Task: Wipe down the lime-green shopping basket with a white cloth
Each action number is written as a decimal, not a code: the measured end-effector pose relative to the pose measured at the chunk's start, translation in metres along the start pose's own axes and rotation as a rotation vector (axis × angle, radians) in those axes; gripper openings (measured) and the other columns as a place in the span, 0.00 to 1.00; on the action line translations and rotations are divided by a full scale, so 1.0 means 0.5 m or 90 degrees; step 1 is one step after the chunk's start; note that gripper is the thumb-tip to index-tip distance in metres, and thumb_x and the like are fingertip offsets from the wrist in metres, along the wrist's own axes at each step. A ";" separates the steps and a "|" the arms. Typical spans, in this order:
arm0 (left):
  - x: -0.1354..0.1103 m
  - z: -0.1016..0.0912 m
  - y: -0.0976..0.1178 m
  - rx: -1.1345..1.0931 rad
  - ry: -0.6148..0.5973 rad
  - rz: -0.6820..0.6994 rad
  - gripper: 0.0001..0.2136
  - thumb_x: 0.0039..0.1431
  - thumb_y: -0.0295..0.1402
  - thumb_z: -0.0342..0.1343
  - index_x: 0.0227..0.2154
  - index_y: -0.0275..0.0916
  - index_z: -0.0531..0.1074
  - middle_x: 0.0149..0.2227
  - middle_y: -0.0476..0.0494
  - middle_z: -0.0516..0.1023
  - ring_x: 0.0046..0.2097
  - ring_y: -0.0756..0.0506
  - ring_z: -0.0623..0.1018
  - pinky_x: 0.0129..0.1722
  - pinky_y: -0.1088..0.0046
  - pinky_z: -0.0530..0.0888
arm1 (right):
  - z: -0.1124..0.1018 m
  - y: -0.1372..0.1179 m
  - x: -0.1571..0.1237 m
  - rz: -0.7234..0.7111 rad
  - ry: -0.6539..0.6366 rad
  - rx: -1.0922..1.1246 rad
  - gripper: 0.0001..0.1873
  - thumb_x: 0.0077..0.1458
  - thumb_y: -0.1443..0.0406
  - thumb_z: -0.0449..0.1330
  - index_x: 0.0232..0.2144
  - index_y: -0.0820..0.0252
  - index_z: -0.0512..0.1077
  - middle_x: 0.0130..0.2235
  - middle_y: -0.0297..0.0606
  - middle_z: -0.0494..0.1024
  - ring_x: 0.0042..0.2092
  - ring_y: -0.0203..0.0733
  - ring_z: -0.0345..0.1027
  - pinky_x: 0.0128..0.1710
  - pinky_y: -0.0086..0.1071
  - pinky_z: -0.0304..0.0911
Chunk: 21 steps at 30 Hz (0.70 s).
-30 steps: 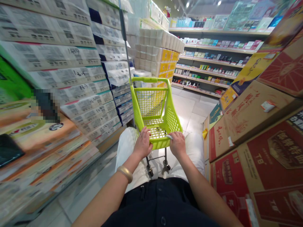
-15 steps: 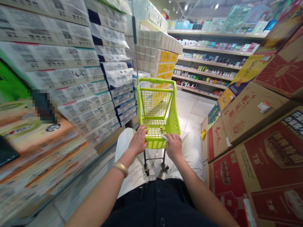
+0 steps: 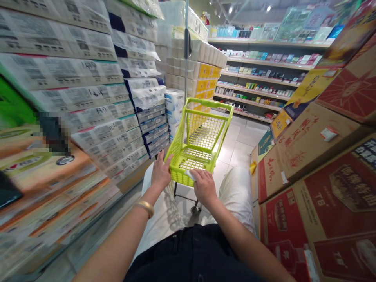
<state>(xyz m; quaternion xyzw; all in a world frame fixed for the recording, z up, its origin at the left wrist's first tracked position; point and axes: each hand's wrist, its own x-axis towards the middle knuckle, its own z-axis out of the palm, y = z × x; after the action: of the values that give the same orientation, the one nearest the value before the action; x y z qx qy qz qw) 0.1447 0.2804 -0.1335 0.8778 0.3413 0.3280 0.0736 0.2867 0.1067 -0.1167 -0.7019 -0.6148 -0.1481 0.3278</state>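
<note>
Shop aisle under small ceiling spotlights (image 3: 268,8).
Stacked plastic-wrapped tissue packs (image 3: 88,98) line the left, printed cardboard cartons (image 3: 311,156) the right; pale floor tiles (image 3: 241,137) lead to shelves (image 3: 252,78) of boxed goods.

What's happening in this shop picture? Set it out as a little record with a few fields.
Place: shop aisle
Left hand: gripping the side rim of a lime-green plastic mesh shopping cart
Right hand: holding the cart's near rim, with a small white slip at the fingers
Left wrist: gold bangle
Beside: wrapped tissue packs; red-printed cardboard cartons
</note>
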 end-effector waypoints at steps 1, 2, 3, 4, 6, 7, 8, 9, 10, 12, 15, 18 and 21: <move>0.000 -0.001 0.001 0.002 0.016 -0.014 0.31 0.52 0.20 0.49 0.60 0.44 0.59 0.69 0.36 0.47 0.69 0.31 0.50 0.63 0.44 0.60 | -0.003 0.004 0.000 -0.019 -0.004 0.024 0.27 0.49 0.76 0.51 0.51 0.57 0.71 0.49 0.40 0.76 0.50 0.43 0.65 0.54 0.38 0.58; 0.000 -0.002 0.003 0.001 0.036 -0.026 0.31 0.52 0.20 0.49 0.60 0.44 0.59 0.69 0.35 0.47 0.69 0.30 0.50 0.62 0.42 0.60 | -0.007 0.010 0.000 -0.041 -0.009 0.050 0.26 0.50 0.76 0.51 0.51 0.57 0.71 0.49 0.40 0.75 0.51 0.43 0.65 0.54 0.38 0.58; -0.001 -0.003 0.007 -0.003 0.058 -0.035 0.31 0.52 0.20 0.49 0.61 0.44 0.59 0.69 0.34 0.47 0.69 0.30 0.50 0.62 0.41 0.60 | -0.011 0.016 -0.001 -0.062 -0.014 0.072 0.26 0.50 0.76 0.50 0.51 0.57 0.71 0.50 0.40 0.75 0.52 0.43 0.65 0.55 0.39 0.59; -0.003 -0.005 0.014 -0.007 0.082 -0.040 0.31 0.52 0.20 0.48 0.61 0.42 0.58 0.68 0.32 0.47 0.69 0.29 0.49 0.62 0.41 0.60 | -0.014 0.022 -0.002 -0.083 -0.019 0.091 0.26 0.51 0.75 0.50 0.51 0.56 0.71 0.51 0.40 0.75 0.53 0.43 0.65 0.57 0.40 0.58; -0.010 -0.007 0.037 -0.024 0.119 -0.025 0.33 0.52 0.19 0.47 0.63 0.39 0.55 0.67 0.29 0.47 0.69 0.30 0.49 0.63 0.41 0.58 | -0.019 0.031 -0.005 -0.110 -0.026 0.119 0.26 0.51 0.75 0.49 0.51 0.56 0.71 0.52 0.40 0.74 0.56 0.43 0.63 0.60 0.42 0.56; -0.015 -0.007 0.054 -0.038 0.123 0.000 0.34 0.51 0.19 0.46 0.64 0.37 0.52 0.67 0.29 0.48 0.69 0.31 0.49 0.63 0.43 0.58 | -0.020 0.034 -0.006 -0.115 -0.028 0.134 0.27 0.51 0.75 0.49 0.51 0.56 0.70 0.52 0.40 0.74 0.57 0.43 0.63 0.61 0.44 0.55; -0.021 -0.006 0.073 -0.057 0.115 0.031 0.35 0.51 0.18 0.46 0.64 0.37 0.50 0.66 0.29 0.50 0.69 0.33 0.51 0.64 0.44 0.59 | -0.022 0.036 -0.007 -0.114 -0.026 0.154 0.27 0.51 0.75 0.48 0.52 0.55 0.70 0.52 0.40 0.74 0.58 0.42 0.63 0.62 0.45 0.53; -0.027 -0.004 0.093 -0.077 0.097 0.061 0.36 0.50 0.18 0.45 0.65 0.37 0.48 0.65 0.30 0.52 0.68 0.34 0.52 0.64 0.46 0.60 | -0.024 0.037 -0.007 -0.108 -0.021 0.180 0.27 0.52 0.75 0.48 0.51 0.55 0.70 0.52 0.41 0.74 0.57 0.42 0.64 0.63 0.46 0.53; -0.033 -0.002 0.113 -0.096 0.077 0.081 0.37 0.50 0.19 0.45 0.65 0.37 0.46 0.65 0.30 0.54 0.68 0.36 0.54 0.64 0.48 0.60 | -0.026 0.039 -0.007 -0.097 -0.010 0.209 0.26 0.52 0.75 0.47 0.51 0.55 0.70 0.51 0.41 0.75 0.57 0.41 0.65 0.62 0.45 0.54; -0.044 0.004 0.147 -0.124 0.026 0.120 0.37 0.50 0.20 0.45 0.66 0.34 0.44 0.64 0.30 0.56 0.67 0.37 0.56 0.64 0.49 0.59 | -0.031 0.044 -0.008 -0.066 0.032 0.257 0.25 0.53 0.75 0.47 0.50 0.56 0.70 0.50 0.42 0.75 0.55 0.41 0.67 0.60 0.44 0.58; -0.052 0.012 0.171 -0.124 -0.069 0.182 0.35 0.49 0.23 0.47 0.64 0.32 0.49 0.61 0.30 0.62 0.65 0.37 0.59 0.65 0.49 0.59 | -0.039 0.060 -0.013 -0.047 0.090 0.231 0.22 0.54 0.74 0.48 0.48 0.57 0.71 0.48 0.43 0.75 0.53 0.42 0.68 0.57 0.43 0.61; -0.050 0.013 0.168 -0.093 -0.115 0.208 0.31 0.47 0.21 0.49 0.58 0.36 0.59 0.57 0.34 0.67 0.64 0.38 0.61 0.65 0.50 0.59 | -0.044 0.084 -0.020 -0.103 0.043 0.123 0.23 0.53 0.75 0.48 0.47 0.57 0.72 0.48 0.41 0.75 0.55 0.43 0.65 0.61 0.46 0.56; -0.045 0.008 0.156 -0.063 -0.115 0.203 0.30 0.45 0.19 0.48 0.55 0.36 0.62 0.56 0.36 0.69 0.64 0.39 0.62 0.65 0.53 0.60 | -0.046 0.115 -0.011 -0.162 -0.022 0.058 0.25 0.52 0.76 0.49 0.49 0.56 0.71 0.50 0.40 0.75 0.58 0.42 0.63 0.63 0.45 0.53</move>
<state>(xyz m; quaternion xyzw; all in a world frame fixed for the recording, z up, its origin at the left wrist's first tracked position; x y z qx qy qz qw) 0.1778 0.2072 -0.1206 0.9420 0.1732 0.2716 0.0942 0.3452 0.0863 -0.1189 -0.6048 -0.7105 -0.1485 0.3276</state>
